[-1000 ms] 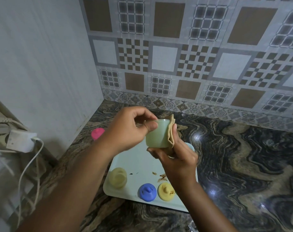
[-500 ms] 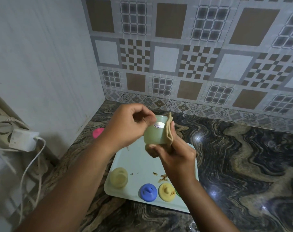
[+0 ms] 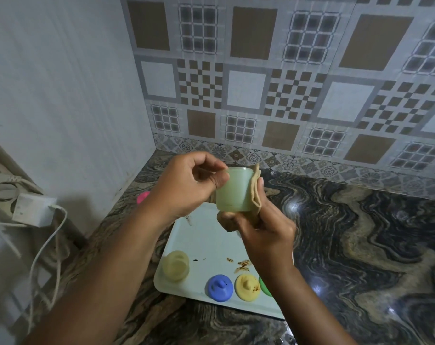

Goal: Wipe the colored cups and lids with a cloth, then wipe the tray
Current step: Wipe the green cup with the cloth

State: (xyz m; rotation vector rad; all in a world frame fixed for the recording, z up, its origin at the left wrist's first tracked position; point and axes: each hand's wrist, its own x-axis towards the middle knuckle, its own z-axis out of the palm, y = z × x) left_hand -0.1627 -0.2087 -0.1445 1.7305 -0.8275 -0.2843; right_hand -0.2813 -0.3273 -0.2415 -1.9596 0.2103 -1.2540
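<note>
Fingers of the left hand (image 3: 186, 185) pinch the top edge of a green cup (image 3: 233, 189), up above the tray (image 3: 204, 235). The right hand (image 3: 263, 227) is curled round a tan cloth (image 3: 255, 192) and presses it on the cup's right side. The pale tray lies on the dark swirly surface (image 3: 360, 245). On it sit a yellow cup (image 3: 175, 265), a blue lid (image 3: 219, 287), a yellow lid (image 3: 247, 287), a bit of a green lid (image 3: 264, 286) and brown crumbs (image 3: 242, 266). A pink thing (image 3: 143, 196) lies by the wall (image 3: 62, 95).
</note>
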